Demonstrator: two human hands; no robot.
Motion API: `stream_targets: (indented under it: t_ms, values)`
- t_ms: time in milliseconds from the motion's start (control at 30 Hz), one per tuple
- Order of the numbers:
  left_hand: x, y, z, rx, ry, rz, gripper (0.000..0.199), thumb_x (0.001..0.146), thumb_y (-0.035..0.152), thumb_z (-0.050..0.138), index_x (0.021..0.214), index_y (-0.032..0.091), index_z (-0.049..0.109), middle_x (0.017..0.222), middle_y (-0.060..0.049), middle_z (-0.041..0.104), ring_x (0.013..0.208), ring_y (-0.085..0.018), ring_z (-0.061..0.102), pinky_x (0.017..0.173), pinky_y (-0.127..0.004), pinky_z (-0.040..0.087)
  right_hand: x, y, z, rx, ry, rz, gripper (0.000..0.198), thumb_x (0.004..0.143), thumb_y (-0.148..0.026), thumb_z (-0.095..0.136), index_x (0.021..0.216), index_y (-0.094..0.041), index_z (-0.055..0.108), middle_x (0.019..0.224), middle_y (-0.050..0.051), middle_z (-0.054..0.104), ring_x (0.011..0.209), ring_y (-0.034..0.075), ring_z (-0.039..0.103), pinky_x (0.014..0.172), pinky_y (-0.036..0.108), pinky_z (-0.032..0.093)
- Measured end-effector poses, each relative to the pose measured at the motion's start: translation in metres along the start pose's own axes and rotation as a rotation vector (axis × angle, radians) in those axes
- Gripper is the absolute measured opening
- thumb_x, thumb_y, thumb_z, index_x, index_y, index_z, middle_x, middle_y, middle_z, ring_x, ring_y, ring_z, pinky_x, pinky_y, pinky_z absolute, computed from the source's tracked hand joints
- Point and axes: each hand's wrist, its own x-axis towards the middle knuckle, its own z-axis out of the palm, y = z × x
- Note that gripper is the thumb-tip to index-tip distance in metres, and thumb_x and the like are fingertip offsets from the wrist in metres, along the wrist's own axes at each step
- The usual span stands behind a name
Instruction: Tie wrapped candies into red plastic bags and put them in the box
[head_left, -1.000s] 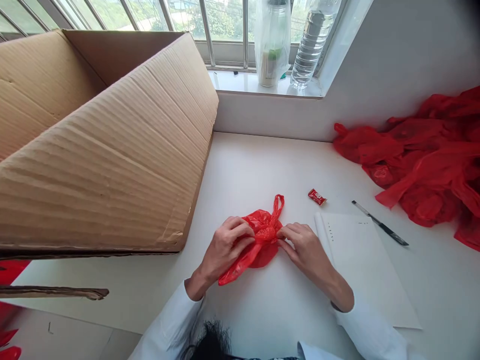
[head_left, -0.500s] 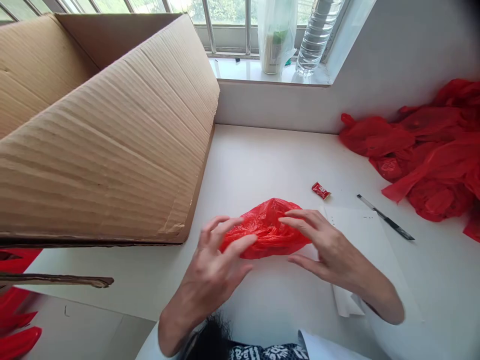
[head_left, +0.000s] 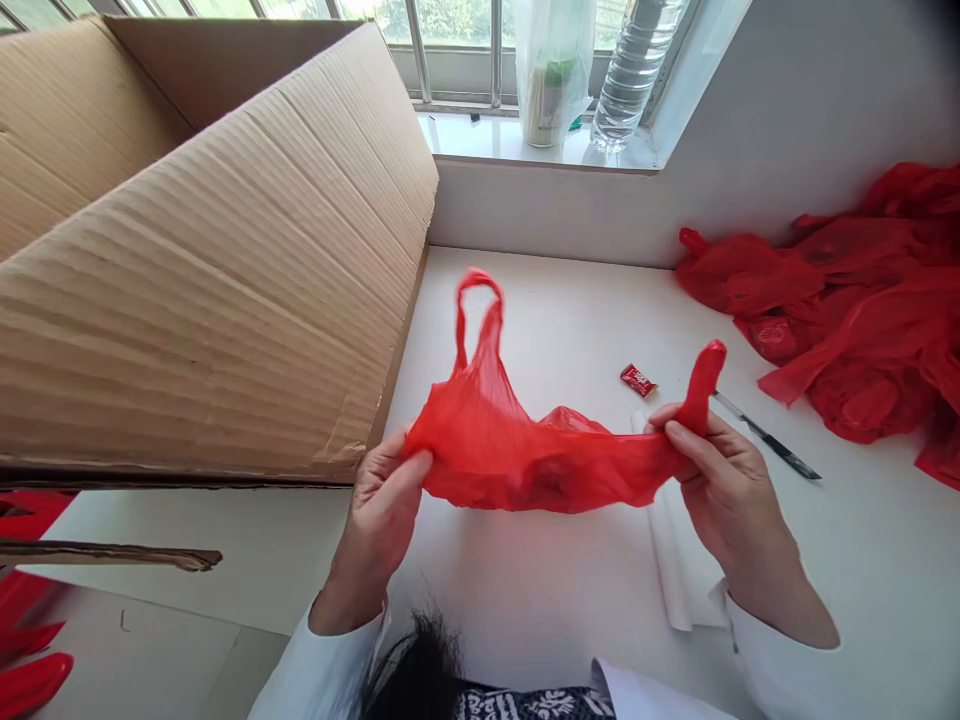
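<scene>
A red plastic bag [head_left: 555, 465] is stretched sideways between my two hands above the white table. My left hand [head_left: 390, 500] pinches the bag's left edge between thumb and fingers. My right hand [head_left: 724, 480] grips the other end near a handle that sticks up past the fingers. The left handle loop stands up and slightly away from me. Something darker shows through the thin plastic at the lower middle, but I cannot make out what. Beyond the bag lies a small red wrapped packet [head_left: 638, 381].
A large open cardboard box [head_left: 225, 300] fills the left side. Piled red bags [head_left: 862, 300] lie against the wall at right. A black pen [head_left: 772, 438] and white paper [head_left: 675, 570] are near my right hand. A clear bottle [head_left: 626, 85] stands on the windowsill.
Both hands were open over the crumpled red bag on the table. Now they hold it, farther apart, with the bag spread out and its handles raised.
</scene>
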Motion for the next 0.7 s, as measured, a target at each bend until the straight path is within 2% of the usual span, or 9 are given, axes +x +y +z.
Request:
stream_targets:
  t_ms: [100,167,200,300,367,467,567,633,700]
  values:
    - [-0.002,0.015,-0.001,-0.039,-0.116,0.001,0.044,0.085,0.058,0.061,0.114,0.024,0.058,0.096,-0.005,0.068,0.077,-0.019,0.066,0.067,-0.029,0.055,-0.008,-0.002,-0.007,0.087,-0.053,0.025,0.005,0.088,-0.034,0.064,0.086,-0.029,0.066,0.078,0.002,0.056,0.066,0.015,0.052,0.054,0.026,0.046]
    - [-0.001,0.03,0.0,-0.013,-0.18,-0.002,0.047,0.074,0.044,0.079,0.112,0.027,0.057,0.092,-0.002,0.066,0.076,-0.016,0.062,0.067,-0.026,0.053,-0.015,-0.007,-0.006,0.082,-0.085,-0.011,0.003,0.085,-0.032,0.067,0.085,-0.029,0.067,0.08,0.002,0.057,0.069,0.015,0.054,0.057,0.027,0.048]
    - [0.001,0.037,0.001,0.009,-0.203,0.022,0.044,0.074,0.032,0.081,0.111,0.028,0.058,0.088,0.0,0.065,0.074,-0.014,0.059,0.069,-0.025,0.051,-0.019,-0.01,-0.005,0.072,-0.108,-0.024,0.002,0.085,-0.03,0.068,0.086,-0.029,0.068,0.081,0.002,0.058,0.07,0.015,0.055,0.057,0.026,0.048]
    - [0.009,0.053,-0.002,0.096,-0.314,0.209,0.014,0.087,0.014,0.064,0.097,0.025,0.066,0.071,0.003,0.06,0.071,-0.014,0.052,0.084,-0.031,0.047,-0.022,-0.02,-0.003,0.081,-0.134,-0.05,0.003,0.086,-0.028,0.068,0.09,-0.029,0.068,0.083,0.001,0.059,0.072,0.013,0.055,0.059,0.024,0.046]
    - [0.013,0.056,-0.009,0.087,-0.421,0.33,0.018,0.095,0.018,0.054,0.085,0.022,0.069,0.067,0.001,0.056,0.073,-0.015,0.05,0.094,-0.037,0.043,-0.018,-0.024,-0.002,0.145,-0.099,-0.043,0.003,0.088,-0.03,0.067,0.089,-0.027,0.067,0.081,0.0,0.057,0.072,0.012,0.053,0.059,0.023,0.045]
    - [0.014,0.051,-0.025,-0.008,-0.498,0.358,0.02,0.095,0.029,0.057,0.087,0.024,0.074,0.068,-0.001,0.051,0.081,-0.019,0.047,0.098,-0.041,0.042,-0.008,-0.023,-0.002,0.239,-0.065,0.063,0.008,0.088,-0.035,0.066,0.089,-0.027,0.065,0.07,-0.002,0.05,0.064,0.01,0.048,0.054,0.021,0.041]
    - [0.009,0.047,-0.036,-0.052,-0.502,0.325,0.017,0.093,0.026,0.06,0.081,0.025,0.073,0.068,-0.001,0.046,0.081,-0.019,0.045,0.102,-0.046,0.039,0.0,-0.018,0.0,0.146,-0.034,0.109,0.014,0.086,-0.039,0.067,0.09,-0.026,0.066,0.073,-0.001,0.052,0.064,0.011,0.049,0.054,0.022,0.041]
    - [0.006,0.05,-0.039,-0.038,-0.551,0.298,0.017,0.091,0.023,0.059,0.076,0.022,0.068,0.073,-0.002,0.047,0.083,-0.02,0.046,0.101,-0.048,0.038,0.001,-0.02,-0.001,0.034,0.032,0.027,0.018,0.082,-0.037,0.071,0.096,-0.027,0.066,0.085,0.0,0.057,0.074,0.014,0.056,0.062,0.025,0.046]
    - [0.004,0.057,-0.038,0.03,-0.589,0.293,0.012,0.088,0.021,0.057,0.078,0.021,0.064,0.081,-0.004,0.049,0.089,-0.022,0.047,0.095,-0.046,0.04,-0.002,-0.031,-0.005,-0.042,0.185,-0.186,0.034,0.076,-0.03,0.076,0.107,-0.028,0.064,0.099,0.002,0.059,0.088,0.017,0.058,0.077,0.031,0.049]
